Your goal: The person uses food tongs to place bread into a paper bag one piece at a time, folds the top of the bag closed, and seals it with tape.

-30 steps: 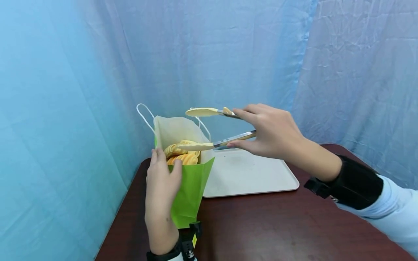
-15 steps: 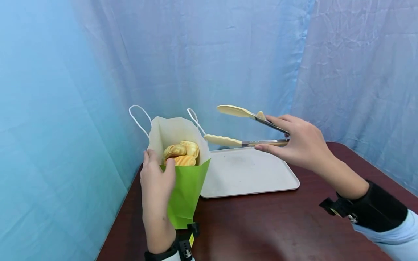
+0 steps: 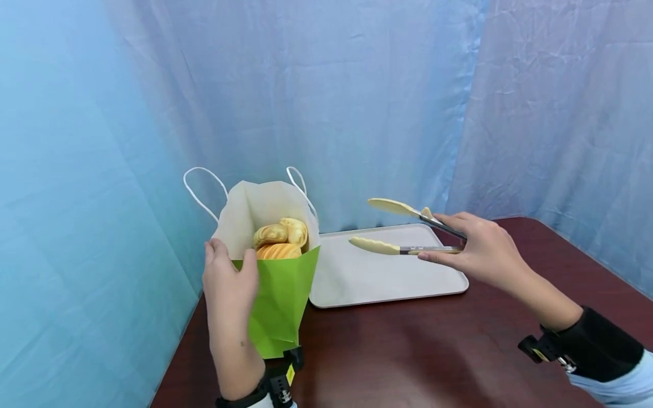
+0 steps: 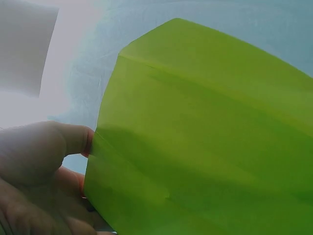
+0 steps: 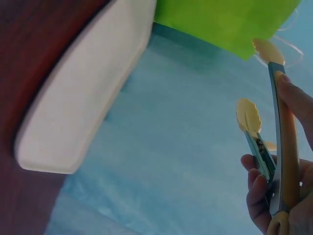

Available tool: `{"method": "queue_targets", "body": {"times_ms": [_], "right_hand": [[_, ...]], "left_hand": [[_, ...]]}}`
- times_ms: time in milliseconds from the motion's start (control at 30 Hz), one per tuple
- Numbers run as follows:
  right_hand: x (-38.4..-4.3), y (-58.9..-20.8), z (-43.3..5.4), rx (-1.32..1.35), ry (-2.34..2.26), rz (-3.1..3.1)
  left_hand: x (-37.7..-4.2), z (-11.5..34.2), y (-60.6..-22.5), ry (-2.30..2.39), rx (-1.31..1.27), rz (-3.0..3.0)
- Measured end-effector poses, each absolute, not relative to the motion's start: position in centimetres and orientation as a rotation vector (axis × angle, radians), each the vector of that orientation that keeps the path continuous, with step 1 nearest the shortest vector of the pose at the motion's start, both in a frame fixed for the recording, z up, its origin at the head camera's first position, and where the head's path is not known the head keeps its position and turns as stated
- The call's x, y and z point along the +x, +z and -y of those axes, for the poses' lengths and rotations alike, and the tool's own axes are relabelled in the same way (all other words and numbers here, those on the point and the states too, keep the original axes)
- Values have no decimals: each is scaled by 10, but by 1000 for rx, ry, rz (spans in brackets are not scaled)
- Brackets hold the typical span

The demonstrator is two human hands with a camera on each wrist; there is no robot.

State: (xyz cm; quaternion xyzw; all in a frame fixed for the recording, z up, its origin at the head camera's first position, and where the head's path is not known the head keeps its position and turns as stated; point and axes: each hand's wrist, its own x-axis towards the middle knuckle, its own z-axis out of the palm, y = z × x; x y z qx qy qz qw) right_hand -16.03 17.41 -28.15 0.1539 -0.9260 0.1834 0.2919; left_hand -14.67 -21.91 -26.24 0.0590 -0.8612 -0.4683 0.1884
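Observation:
A green paper bag (image 3: 283,300) with a pale lining and white cord handles stands open at the top on the table. Several golden bread rolls (image 3: 280,235) fill its mouth. My left hand (image 3: 229,286) grips the bag's left rim; in the left wrist view its thumb (image 4: 73,139) and fingers meet the green paper's edge. My right hand (image 3: 484,249) holds tongs (image 3: 433,249) with cream scalloped tips and metal arms. The tongs are spread, with nothing between the tips, over the tray and right of the bag. In the right wrist view, thumb and fingers wrap both arms of the tongs (image 5: 286,147).
A white rectangular tray (image 3: 357,277) lies beside the bag on the dark reddish-brown table (image 3: 388,351), with a few tiny specks on it. Light-blue curtains (image 3: 331,113) hang behind the table and along its sides.
The right hand has drawn the tongs right, away from over the bag, then lowered them over the tray. The left hand and the bag's top have shifted slightly left.

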Motion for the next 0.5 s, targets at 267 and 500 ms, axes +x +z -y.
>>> {"method": "queue_targets", "body": {"times_ms": [267, 500], "right_hand": [[-162, -314, -178, 326, 495, 2562], [-159, -331, -184, 266, 520, 2608]], "left_hand": [[-143, 235, -262, -1290, 215, 2367], [-140, 239, -264, -1205, 192, 2262]]}}
